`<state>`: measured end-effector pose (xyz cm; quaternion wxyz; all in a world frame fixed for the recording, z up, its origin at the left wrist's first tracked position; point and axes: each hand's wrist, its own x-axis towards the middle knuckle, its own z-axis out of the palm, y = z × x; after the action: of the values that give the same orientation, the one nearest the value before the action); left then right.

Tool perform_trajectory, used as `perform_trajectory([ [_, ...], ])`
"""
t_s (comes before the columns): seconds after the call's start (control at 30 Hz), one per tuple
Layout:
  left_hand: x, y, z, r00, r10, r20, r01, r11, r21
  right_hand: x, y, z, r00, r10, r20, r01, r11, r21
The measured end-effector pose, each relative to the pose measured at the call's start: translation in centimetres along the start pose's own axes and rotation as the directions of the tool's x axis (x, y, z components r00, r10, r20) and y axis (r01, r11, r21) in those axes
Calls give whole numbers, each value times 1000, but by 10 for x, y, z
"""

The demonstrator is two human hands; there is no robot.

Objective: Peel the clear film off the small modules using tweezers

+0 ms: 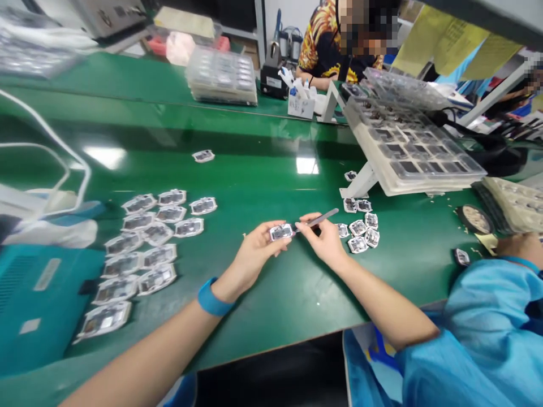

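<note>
Left hand: the left hand [259,249], at the centre of the frame, has thumb and fingers clamped on a small white-framed part [280,232]; the fingertips behind it are mostly hidden.
Right hand: the right hand [324,240], just right of centre, pinches a slim metal tool [326,217] that looks like tweezers, its blunt end angled to the upper right.
Tool tip: near the held part's right end, too small to make out — I cannot tell whether it touches.
Held part: dark detail inside a pale rim, too blurred to read.
Left rows: similar parts [158,278] lie in slanting columns at left of the frame, some edges overlapping; one lone part [203,156] sits above them.
Right cluster: more parts [358,244] lie right of centre, one partly covered by the right hand.
Trays: stacked clear trays [418,169] on a stand fill the upper right; the contents of the lower ones cannot be seen.
Teal case: the case [42,305] is cut off by the left edge.
Neighbours: a co-worker's hand [520,249] is cropped at the right edge — the fingers cannot be made out; another person [320,39], top centre, is partly pixelated.
</note>
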<state>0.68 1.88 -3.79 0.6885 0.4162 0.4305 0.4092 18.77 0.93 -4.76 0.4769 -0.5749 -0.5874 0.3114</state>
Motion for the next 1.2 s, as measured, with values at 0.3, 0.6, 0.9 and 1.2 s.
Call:
perform_trajectory([
  [0.3, -14, 5, 10, 993, -99, 68, 104, 991, -84, -8, -18, -10, 963, 266, -36, -211, 833, 512],
  [0.6, -13, 9, 14, 984, -172, 52, 175, 982, -64, -11, -13, -7, 982, 186, -38, -175, 962, 210],
  [0.9, -13, 13, 17, 972, -225, 65, 228, 973, -38, -10, -12, -8, 975, 223, -4, -213, 934, 286],
  [1.2, -14, 11, 15, 976, -207, 67, 209, 977, -27, -11, -14, -10, 978, 206, -14, -195, 946, 257],
])
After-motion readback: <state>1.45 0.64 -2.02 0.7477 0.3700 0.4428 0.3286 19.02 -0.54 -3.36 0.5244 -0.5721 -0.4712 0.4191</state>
